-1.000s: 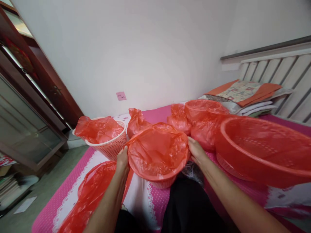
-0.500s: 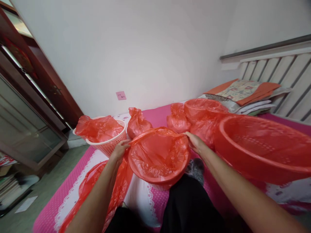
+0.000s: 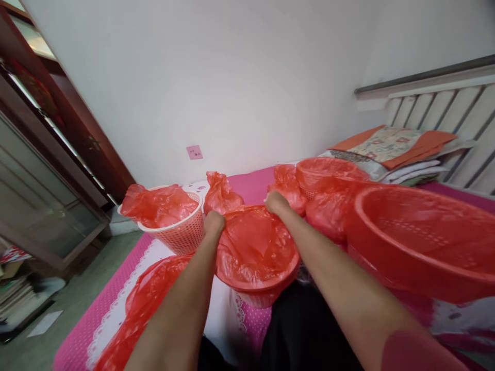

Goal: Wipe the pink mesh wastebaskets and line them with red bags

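Observation:
In front of me stands a small basket (image 3: pixel 266 298) with a red rim, lined by a thin red plastic bag (image 3: pixel 251 247). My left hand (image 3: pixel 214 224) is closed on the bag's edge at the far left of the rim. At the far right, my right hand (image 3: pixel 277 202) grips the same edge, with its fingers partly hidden from me. The bag's middle sags into the basket. Beside my left forearm lies a crumpled loose red bag (image 3: pixel 154 286) on the bed.
A pink perforated basket (image 3: pixel 180 234) holding red plastic stands at left. Tied red bags (image 3: pixel 220 193) sit near the wall. On the right are a large red basket (image 3: pixel 425 247) and a smaller red basket (image 3: pixel 328 170). Folded bedding (image 3: pixel 394 147) is stacked by the radiator (image 3: pixel 452 113).
Both hands have moved closer together and away from me along the rim, drawing the bag's edge with them. The bag's opening looks narrower at the far side.

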